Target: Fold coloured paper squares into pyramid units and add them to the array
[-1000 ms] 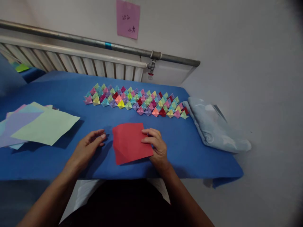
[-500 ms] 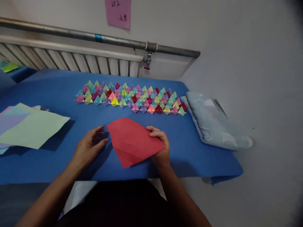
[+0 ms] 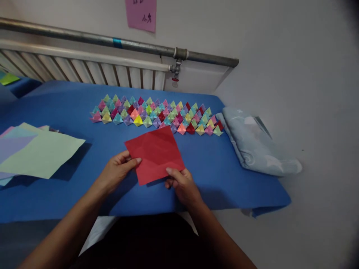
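A square sheet of red paper point(image 3: 155, 154), faintly creased, is held tilted above the blue-covered table point(image 3: 221, 164). My left hand point(image 3: 119, 168) pinches its left edge, thumb on top and fingers behind. At the lower right edge, my right hand point(image 3: 182, 185) grips the same sheet between thumb and fingers. Beyond the paper stand rows of small folded paper pieces point(image 3: 147, 121) in many colours; the sheet's top corner covers part of the front row. Left of my left hand lies a fanned stack of coloured paper point(image 3: 53, 153), pale green uppermost.
A folded grey-blue patterned cloth point(image 3: 252, 145) lies at the table's right end by the wall. Behind the table run a white radiator point(image 3: 112, 76) and a metal pipe point(image 3: 84, 37) with a valve point(image 3: 176, 71). A pink note point(image 3: 141, 16) hangs on the wall.
My left hand has moved right and closed on the red paper's left edge. The sheet has turned and risen, and my right hand has shifted its hold to the lower right edge.
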`<move>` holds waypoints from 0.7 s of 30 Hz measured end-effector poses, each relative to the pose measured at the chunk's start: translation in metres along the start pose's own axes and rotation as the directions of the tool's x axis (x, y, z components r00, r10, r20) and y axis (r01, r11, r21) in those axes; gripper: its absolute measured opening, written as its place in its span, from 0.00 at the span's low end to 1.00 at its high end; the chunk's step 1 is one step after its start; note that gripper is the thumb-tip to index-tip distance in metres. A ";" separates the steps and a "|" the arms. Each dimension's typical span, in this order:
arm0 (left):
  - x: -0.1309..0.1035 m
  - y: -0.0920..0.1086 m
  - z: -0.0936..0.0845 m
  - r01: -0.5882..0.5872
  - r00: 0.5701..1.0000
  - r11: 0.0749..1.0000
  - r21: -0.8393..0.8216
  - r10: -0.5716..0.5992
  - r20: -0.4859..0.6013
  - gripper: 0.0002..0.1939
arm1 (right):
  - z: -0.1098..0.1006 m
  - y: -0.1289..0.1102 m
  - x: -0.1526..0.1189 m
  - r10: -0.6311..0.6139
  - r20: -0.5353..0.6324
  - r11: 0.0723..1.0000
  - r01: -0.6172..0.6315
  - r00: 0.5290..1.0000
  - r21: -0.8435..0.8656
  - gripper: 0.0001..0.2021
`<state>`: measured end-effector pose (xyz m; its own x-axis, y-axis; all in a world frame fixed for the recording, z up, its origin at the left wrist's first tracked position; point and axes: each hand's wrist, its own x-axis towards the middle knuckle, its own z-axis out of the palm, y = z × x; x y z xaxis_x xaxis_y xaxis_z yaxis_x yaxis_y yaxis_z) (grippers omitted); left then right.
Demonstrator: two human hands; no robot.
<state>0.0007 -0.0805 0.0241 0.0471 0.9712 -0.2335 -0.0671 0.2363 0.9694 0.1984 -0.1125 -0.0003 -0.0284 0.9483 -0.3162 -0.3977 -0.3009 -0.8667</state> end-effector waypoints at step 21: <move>-0.024 -0.032 -0.064 -0.217 0.970 0.833 0.509 0.242 0.018 0.29 | 0.004 0.006 0.008 -0.024 -0.024 0.909 0.012 0.999 -0.417 0.34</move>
<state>-0.0618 -0.1095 -0.0066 0.0474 0.9988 0.0092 0.4415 -0.0292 0.8968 0.1922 -0.1066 -0.0066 0.0027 0.9526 -0.3044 0.0211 -0.3043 -0.9523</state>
